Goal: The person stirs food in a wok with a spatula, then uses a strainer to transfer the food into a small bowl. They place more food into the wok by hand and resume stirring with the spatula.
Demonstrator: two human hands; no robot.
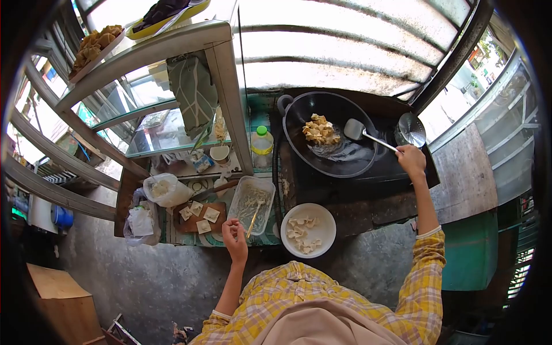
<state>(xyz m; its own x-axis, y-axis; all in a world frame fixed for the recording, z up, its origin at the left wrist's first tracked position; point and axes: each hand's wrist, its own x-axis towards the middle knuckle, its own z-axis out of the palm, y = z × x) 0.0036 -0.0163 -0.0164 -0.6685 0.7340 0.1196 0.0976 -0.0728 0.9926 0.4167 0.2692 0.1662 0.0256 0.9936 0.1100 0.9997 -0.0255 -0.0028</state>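
My right hand (411, 161) grips the handle of a spatula (355, 129), whose broad blade rests inside the black wok (330, 168). Golden fried dumplings (320, 131) are heaped in the wok with bubbling oil around them. My left hand (235, 241) is loosely closed near the lower left corner of a clear plastic tub (265, 190); whether anything is in its fingers is hidden. A golden spoon (253, 221) leans in the tub, over remnants of pale filling. Below the wok, a white bowl (328, 241) holds several uncooked folded dumplings (299, 230).
Square wrappers (211, 214) lie on a wooden board (217, 227) beside a knife (226, 186). Behind are a green-capped bottle (262, 148) and a glass cabinet (221, 40) with fried pieces (98, 46) on top. A strainer (410, 127) sits right of the wok.
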